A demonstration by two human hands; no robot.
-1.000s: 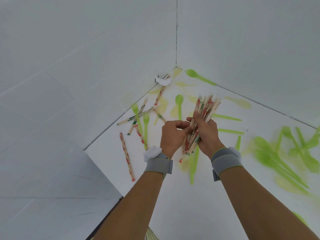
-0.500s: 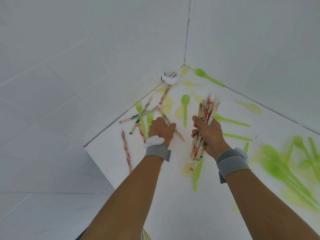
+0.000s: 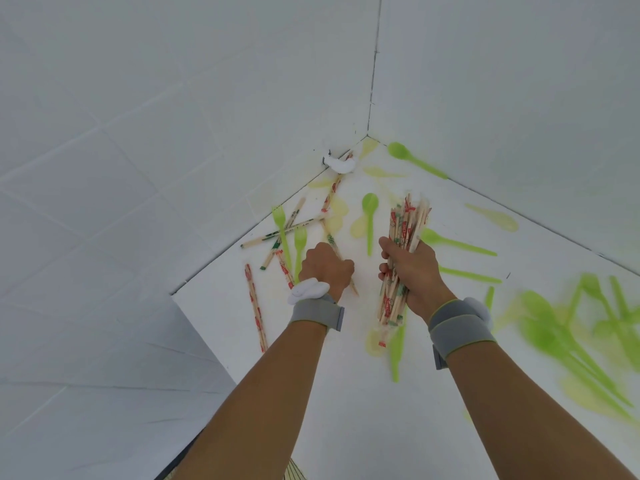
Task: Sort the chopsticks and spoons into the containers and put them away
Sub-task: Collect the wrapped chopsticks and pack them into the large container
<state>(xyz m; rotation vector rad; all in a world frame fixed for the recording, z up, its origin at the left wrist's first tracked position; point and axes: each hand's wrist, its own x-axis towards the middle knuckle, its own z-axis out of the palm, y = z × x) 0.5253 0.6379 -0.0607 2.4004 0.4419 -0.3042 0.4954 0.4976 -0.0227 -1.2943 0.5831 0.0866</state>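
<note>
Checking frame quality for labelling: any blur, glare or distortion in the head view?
Head view: green cutlery at far right is smeared by blur, while the chopstick bundle in the right hand is sharp; wide-angle bends the wall tile lines; lighting flat, no hard glare; pale yellow-green reflections under the spoons.

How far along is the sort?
Early. Done: nothing stored, no container in view. In hand: the right hand grips a bundle of chopsticks; the left hand is curled round a loose chopstick on the table. Left: other chopsticks like this one, forks and spoons lie scattered.
</note>
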